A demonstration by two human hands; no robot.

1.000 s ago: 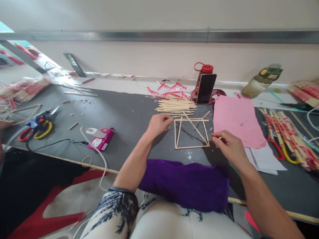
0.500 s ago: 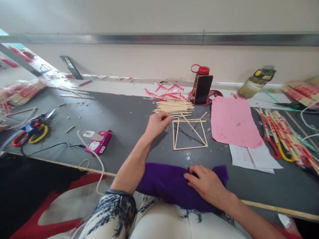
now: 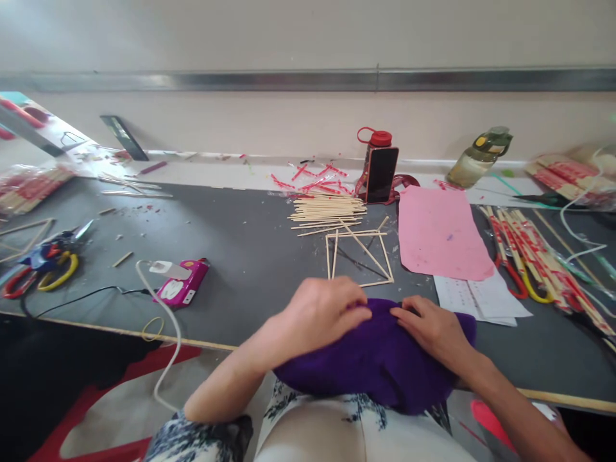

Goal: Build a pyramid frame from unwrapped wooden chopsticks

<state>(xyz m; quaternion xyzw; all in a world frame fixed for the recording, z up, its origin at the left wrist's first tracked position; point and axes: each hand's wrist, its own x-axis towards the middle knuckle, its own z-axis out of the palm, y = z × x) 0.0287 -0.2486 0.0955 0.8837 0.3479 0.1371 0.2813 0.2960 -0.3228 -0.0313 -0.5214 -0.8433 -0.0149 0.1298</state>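
A purple cloth [image 3: 385, 359] lies bunched over the table's front edge and my lap. My left hand [image 3: 320, 314] rests over its left part, fingers curled and thumb against the fabric. On the cloth's right part my right hand [image 3: 436, 327] has its fingers bent, gathering the far edge. Just beyond the hands stands a frame of thin wooden sticks [image 3: 385, 256], its near left corner hidden by my left hand. Behind the frame lies a pile of loose sticks [image 3: 327, 210].
To the right are a pink sheet [image 3: 440, 234], printed papers [image 3: 474, 301] and scissors [image 3: 534, 289] by wrapped sticks. A phone [image 3: 382, 174] leans on a red-capped bottle. Leftward lie a magenta device [image 3: 185, 282] with cables and more scissors [image 3: 60, 273].
My left hand has come back from beside the stick frame to the purple cloth. My right hand has moved slightly up on the cloth. The view has shifted a little.
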